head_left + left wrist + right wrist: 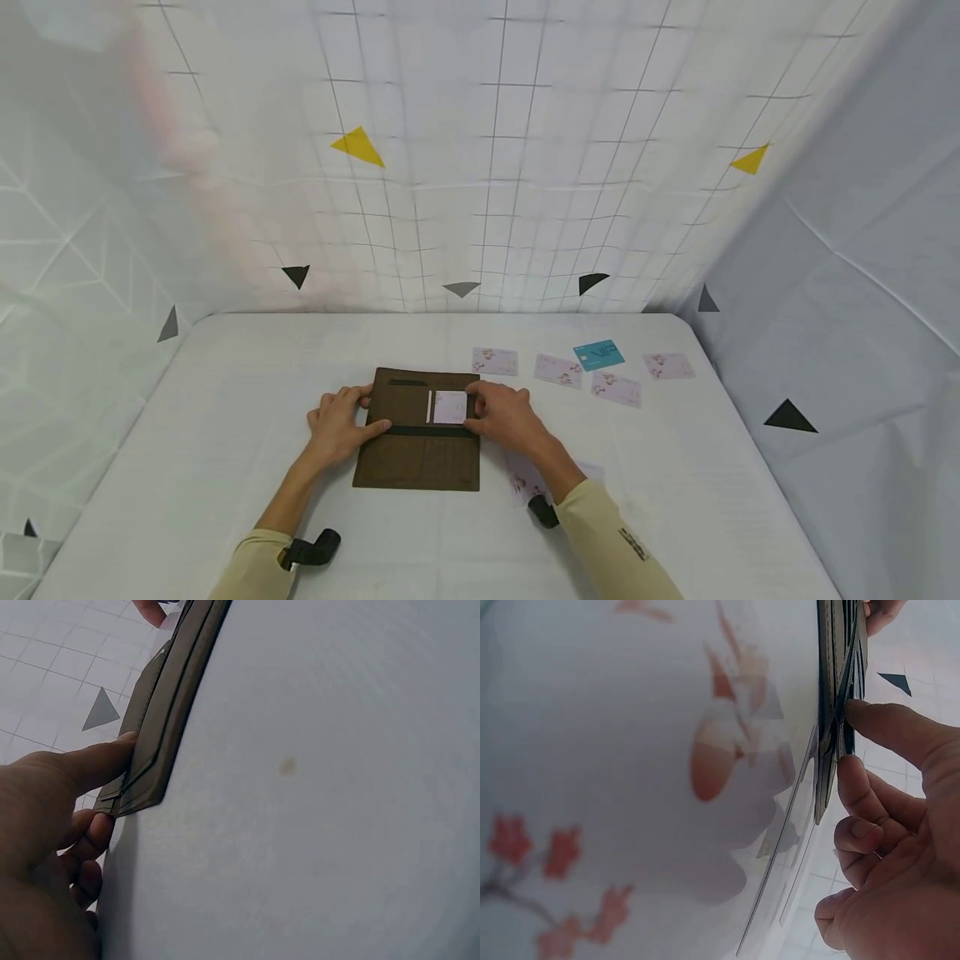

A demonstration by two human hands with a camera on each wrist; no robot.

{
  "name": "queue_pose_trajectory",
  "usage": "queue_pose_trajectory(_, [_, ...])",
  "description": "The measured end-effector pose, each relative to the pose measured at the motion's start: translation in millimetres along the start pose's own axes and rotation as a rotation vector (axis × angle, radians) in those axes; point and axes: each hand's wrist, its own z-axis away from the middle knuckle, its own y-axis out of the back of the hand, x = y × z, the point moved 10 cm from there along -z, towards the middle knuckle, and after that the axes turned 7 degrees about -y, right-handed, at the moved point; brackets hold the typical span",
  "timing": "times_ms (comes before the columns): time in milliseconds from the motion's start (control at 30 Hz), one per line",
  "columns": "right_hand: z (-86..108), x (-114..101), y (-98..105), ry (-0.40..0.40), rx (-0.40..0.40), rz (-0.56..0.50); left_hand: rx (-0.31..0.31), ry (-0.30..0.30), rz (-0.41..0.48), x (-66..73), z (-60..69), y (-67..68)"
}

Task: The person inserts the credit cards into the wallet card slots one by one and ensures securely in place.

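A brown wallet lies unfolded on the white table, a dark band across its middle. In its upper half, a pale card sits in a pocket. My left hand grips the wallet's left edge, thumb on top and fingers at the side; the left wrist view shows the thumb on the brown leather. At the right edge, beside the card, my right hand pinches the wallet. From the right wrist, thumb and forefinger meet the layered edge; whether they also touch the card is hidden.
Several pale flowered cards lie spread behind and right of the wallet, along with a blue VIP card. More flowered cards lie under the right forearm. White sheets hang around the table.
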Motion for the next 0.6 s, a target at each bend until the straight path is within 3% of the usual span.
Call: queue_pose_trajectory(600, [-2.8,-7.4,-2.3,0.012,0.009,0.030,-0.016,0.015,-0.017,-2.1,-0.8,-1.2])
